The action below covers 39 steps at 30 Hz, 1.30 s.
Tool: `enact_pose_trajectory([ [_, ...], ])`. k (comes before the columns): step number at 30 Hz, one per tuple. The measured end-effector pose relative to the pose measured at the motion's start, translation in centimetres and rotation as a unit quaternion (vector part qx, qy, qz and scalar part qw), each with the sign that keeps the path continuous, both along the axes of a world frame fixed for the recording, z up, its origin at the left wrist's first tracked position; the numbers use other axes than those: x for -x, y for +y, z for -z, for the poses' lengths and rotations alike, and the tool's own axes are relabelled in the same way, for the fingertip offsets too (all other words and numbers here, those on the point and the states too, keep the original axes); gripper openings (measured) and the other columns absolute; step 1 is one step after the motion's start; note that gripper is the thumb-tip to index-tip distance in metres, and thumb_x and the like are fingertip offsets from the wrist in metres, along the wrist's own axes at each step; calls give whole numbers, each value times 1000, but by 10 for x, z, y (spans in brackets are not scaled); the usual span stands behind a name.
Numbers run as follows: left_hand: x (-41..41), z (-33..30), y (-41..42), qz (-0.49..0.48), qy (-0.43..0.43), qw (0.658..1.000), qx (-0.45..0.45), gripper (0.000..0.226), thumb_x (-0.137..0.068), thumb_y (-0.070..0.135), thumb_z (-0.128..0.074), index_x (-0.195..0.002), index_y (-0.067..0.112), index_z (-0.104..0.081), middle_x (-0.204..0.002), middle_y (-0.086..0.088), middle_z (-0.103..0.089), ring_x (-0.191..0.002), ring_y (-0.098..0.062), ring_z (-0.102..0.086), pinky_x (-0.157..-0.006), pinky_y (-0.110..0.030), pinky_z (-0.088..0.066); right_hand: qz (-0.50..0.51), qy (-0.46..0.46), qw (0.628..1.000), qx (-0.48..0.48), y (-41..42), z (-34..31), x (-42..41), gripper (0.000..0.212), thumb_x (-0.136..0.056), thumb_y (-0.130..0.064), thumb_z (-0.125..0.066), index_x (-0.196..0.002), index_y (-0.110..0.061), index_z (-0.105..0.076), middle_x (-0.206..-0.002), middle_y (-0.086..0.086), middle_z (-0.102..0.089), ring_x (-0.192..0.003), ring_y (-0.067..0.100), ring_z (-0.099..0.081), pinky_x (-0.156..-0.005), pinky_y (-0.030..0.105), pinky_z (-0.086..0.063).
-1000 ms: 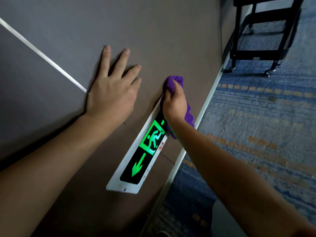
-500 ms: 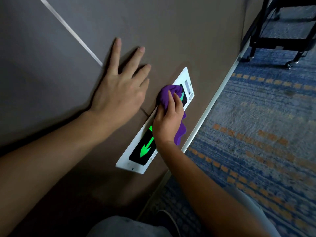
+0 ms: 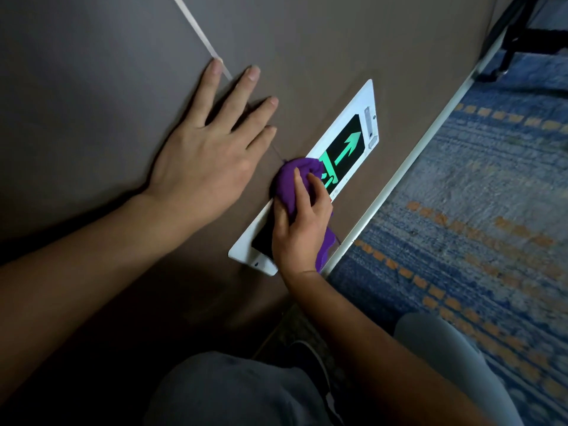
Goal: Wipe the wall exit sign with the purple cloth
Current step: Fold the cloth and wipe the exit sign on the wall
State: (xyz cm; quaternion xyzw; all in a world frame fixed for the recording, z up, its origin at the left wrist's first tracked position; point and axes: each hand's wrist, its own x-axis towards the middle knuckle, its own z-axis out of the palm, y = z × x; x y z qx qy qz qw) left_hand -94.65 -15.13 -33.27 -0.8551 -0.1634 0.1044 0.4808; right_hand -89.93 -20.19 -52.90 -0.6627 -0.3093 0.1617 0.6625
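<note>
Currently right hand (image 3: 302, 229) is bunched around the purple cloth (image 3: 290, 182), pressing it on the middle of the exit sign (image 3: 347, 149), low on the wall (image 3: 307, 41) just above the carpet (image 3: 461, 241). Sign's long axis runs 7 to 1 o'clock; uncovered arrow end lies at 1 o'clock from the cloth, so that's my guess for the coming stroke. Left hand (image 3: 209, 149) is flat, fingers spread, braced on the wall at 10 o'clock, holding nothing.

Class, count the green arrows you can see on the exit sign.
1. A single green arrow shows at the sign's far end, beyond the purple cloth. The right hand and cloth cover the near half, so another may be hidden.
</note>
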Motion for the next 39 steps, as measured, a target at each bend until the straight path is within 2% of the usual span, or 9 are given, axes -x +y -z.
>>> enact_pose_trajectory([
  [6,-30,13,9,24,3,1000,-1,50,-108,24,-28,-150,12,-51,-167,-14,-33,-158,-43,-17,-126,-65,-7,18,-51,998,-23,11,22,-24,52,-93,-37,-62,-143,-23,-59,-146,13,-52,-133,28,-46,-108,51,-43],
  [11,-46,15,14,22,34,999,0,64,-102,24,-11,-149,14,-52,-166,-14,-34,-157,-43,-18,-125,-66,-9,44,-26,998,-34,31,18,-56,51,-94,-31,-61,-145,-23,-57,-152,11,-48,-139,28,-43,-116,49,-38],
  [13,-44,15,14,19,30,999,9,59,-103,23,-16,-149,13,-53,-166,-14,-34,-157,-43,-18,-125,-66,-9,53,-6,998,-32,38,14,-74,49,-94,-30,-62,-143,-25,-58,-152,8,-49,-138,26,-44,-118,43,-37],
  [16,-44,18,16,30,24,999,14,52,-105,21,-25,-146,12,-56,-164,-15,-37,-157,-44,-20,-125,-65,-11,41,8,999,-27,40,10,-91,46,-93,-29,-70,-138,-25,-64,-145,8,-54,-134,24,-48,-113,22,-34],
  [20,-47,25,18,51,8,998,30,58,-104,16,-18,-130,8,-69,-155,-16,-50,-153,-45,-30,-124,-65,-14,32,25,999,-26,35,4,-89,45,-89,-27,-75,-134,-21,-67,-132,9,-55,-126,21,-52,-104,1,-26],
  [26,-10,-1,3,26,-29,998,42,55,-109,13,-14,-140,3,-59,-167,-19,-30,-158,-47,-10,-123,-71,-5,-13,39,998,-37,5,5,-31,47,-86,-26,-80,-131,-21,-68,-125,-1,-49,-123,23,-54,-108,10,-31],
  [29,31,-10,-13,18,-46,999,21,56,-110,13,-11,-141,5,-58,-166,-19,-33,-157,-48,-14,-122,-73,-9,-36,21,998,-41,-11,10,-1,46,-86,-28,-80,-130,-21,-68,-124,-3,-47,-122,26,-54,-111,14,-30],
  [33,53,-1,-20,25,-48,999,-6,41,-114,18,-31,-147,8,-53,-165,-17,-36,-155,-49,-22,-121,-72,-16,-58,0,998,-19,-26,9,22,48,-87,-31,-78,-133,-22,-66,-130,7,-51,-125,24,-51,-110,8,-26],
  [39,55,5,-15,18,-38,999,-20,43,-113,29,-38,-153,12,-43,-169,-13,-26,-158,-45,-13,-124,-69,-12,-87,-92,992,-11,-16,14,-21,51,-87,-32,-72,-134,-16,-60,-131,13,-52,-123,30,-53,-103,39,-48],
])
